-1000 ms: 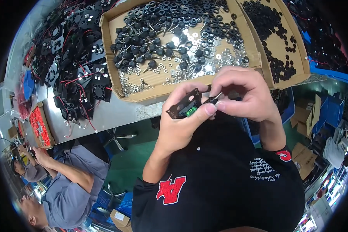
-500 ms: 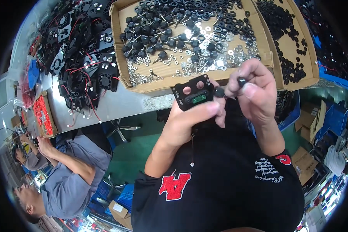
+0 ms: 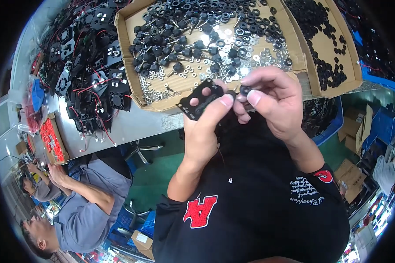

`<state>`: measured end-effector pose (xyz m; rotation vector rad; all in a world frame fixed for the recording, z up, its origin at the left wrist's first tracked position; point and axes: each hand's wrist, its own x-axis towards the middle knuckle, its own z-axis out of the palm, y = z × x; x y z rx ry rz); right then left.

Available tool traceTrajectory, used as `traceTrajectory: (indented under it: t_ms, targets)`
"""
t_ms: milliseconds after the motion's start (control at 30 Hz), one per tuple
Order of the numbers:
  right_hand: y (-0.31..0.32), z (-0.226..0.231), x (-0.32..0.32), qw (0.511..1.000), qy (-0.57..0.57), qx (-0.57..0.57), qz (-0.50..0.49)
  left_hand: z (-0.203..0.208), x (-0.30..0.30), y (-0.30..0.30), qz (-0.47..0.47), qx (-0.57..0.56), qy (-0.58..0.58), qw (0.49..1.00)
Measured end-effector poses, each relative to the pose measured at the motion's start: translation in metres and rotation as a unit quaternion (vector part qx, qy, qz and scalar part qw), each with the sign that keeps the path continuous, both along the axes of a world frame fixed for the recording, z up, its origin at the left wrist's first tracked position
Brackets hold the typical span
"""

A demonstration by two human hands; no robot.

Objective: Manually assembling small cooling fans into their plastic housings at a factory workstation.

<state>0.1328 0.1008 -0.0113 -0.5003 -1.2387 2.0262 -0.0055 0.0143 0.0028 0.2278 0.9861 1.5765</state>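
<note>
My left hand [image 3: 202,136] is closed on a flat black panel [image 3: 201,104] with two round holes, held tilted in front of the cardboard tray. Its thumb presses along the panel's near right edge, beside a small dark part [image 3: 232,93]. Just to the right, my right hand [image 3: 280,103] pinches a small black round part [image 3: 245,90] between thumb and fingertips, close to the left thumb. A short metal piece shows beside it; whether they are joined I cannot tell. A thin wire hangs below my left hand.
The cardboard tray [image 3: 162,105] holds black knobs with metal shafts, black rings, nuts and washers. Another cardboard tray [image 3: 327,41] with black rings stands to its right. Black fan assemblies with red wires [image 3: 105,72] pile up at left. A co-worker [image 3: 81,201] sits at lower left.
The panel has turned and shifted left, and its green part no longer shows. My right hand has moved left with its fingers closer together around the small black part.
</note>
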Motion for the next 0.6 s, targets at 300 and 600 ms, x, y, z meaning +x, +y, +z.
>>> traceTrajectory:
  t_ms: [300, 600]
  targets:
    - [-0.003, 0.007, -0.002, 0.994, 0.005, -0.103, -0.025, -0.011, -0.007, -0.01, -0.051, 0.128, -0.157, 0.978]
    - [-0.011, 0.011, -0.001, 0.97, 0.032, -0.216, 0.108, -0.009, -0.006, -0.017, -0.075, 0.15, -0.056, 0.984]
